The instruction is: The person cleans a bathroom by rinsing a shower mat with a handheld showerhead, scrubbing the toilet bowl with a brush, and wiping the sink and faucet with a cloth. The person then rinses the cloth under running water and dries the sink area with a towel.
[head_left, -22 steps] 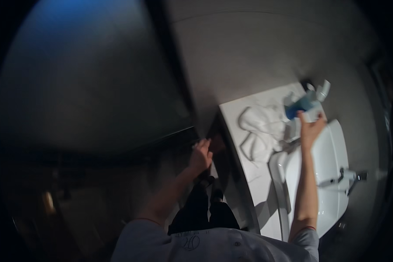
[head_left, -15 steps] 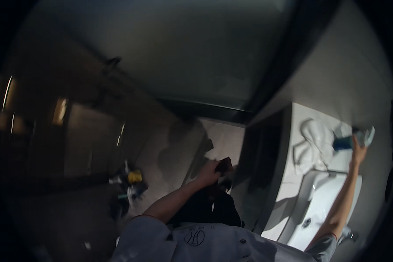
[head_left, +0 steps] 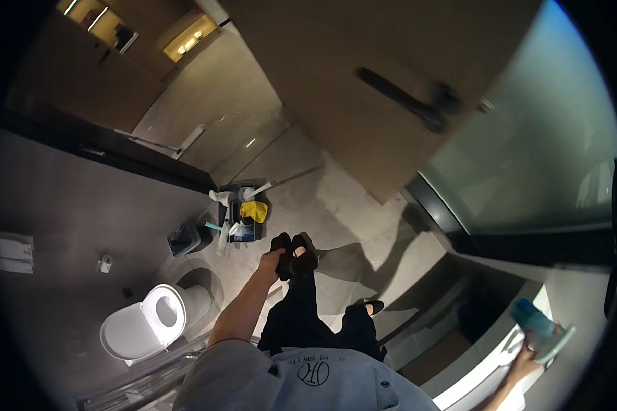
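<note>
My left hand [head_left: 273, 260] is closed around a bunched dark brown cloth [head_left: 303, 263], held in front of my legs. Off to the right, my right hand [head_left: 526, 357] grips a blue-green cylindrical container [head_left: 532, 318]. A pale green flat piece [head_left: 557, 344] sticks out by the same hand; blur hides its exact kind. Both are held over the white counter [head_left: 467, 373].
A caddy [head_left: 259, 231] of cleaning things with a yellow cloth [head_left: 254, 212] stands on the floor ahead, beside a dark bin [head_left: 188, 238]. The toilet [head_left: 166, 309] is at left, lid raised. A wooden door [head_left: 363, 130] with a dark handle [head_left: 404, 98] stands ahead, next to frosted glass [head_left: 528, 164].
My view has swung left, bringing in the toilet, caddy and door. The sink and white towel have left view. Both hands keep hold of their things.
</note>
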{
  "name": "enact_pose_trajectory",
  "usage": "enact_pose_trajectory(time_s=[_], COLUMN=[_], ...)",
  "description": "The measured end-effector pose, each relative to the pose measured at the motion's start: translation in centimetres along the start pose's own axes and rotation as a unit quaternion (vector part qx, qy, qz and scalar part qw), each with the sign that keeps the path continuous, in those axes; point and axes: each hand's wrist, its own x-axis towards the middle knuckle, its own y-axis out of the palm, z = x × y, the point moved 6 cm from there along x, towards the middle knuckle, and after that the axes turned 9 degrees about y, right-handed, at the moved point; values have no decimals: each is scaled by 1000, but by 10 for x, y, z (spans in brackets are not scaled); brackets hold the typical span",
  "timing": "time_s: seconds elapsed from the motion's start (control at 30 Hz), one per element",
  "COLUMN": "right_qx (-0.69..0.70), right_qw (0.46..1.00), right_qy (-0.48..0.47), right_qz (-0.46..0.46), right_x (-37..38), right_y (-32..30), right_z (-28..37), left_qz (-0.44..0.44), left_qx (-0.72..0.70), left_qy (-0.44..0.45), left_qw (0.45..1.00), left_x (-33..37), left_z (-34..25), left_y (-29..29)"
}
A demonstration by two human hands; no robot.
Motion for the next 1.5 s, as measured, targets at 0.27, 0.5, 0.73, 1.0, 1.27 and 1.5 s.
enact_pose_trajectory(time_s=[0.27, 0.5, 0.73, 1.0, 1.27, 1.5], right_qx=[294, 342, 270, 291, 233, 54], right_qw=[852, 638, 581, 483, 418, 464], right_qy=[-37, -86, -243, -337, -485, -564], right_qz=[432, 684, 728, 754, 732, 681], right_x=[-201, -420, -664, -862, -905, -910], right_y=[343, 631, 857, 980, 974, 1024], right_z=[384, 637, 796, 822, 797, 802], left_qz=[5, -85, -228, -329, -294, -326], left_qx=[-60, 124, 65, -198, -246, -173], left_qy=[65, 197, 77, 4, -4, 28], left_qw=[996, 969, 968, 923, 924, 929], left_x=[115, 168, 207, 271, 317, 345], left_z=[-84, -120, -96, -94, -181, -204], left_y=[-95, -169, -192, -133, -128, -145])
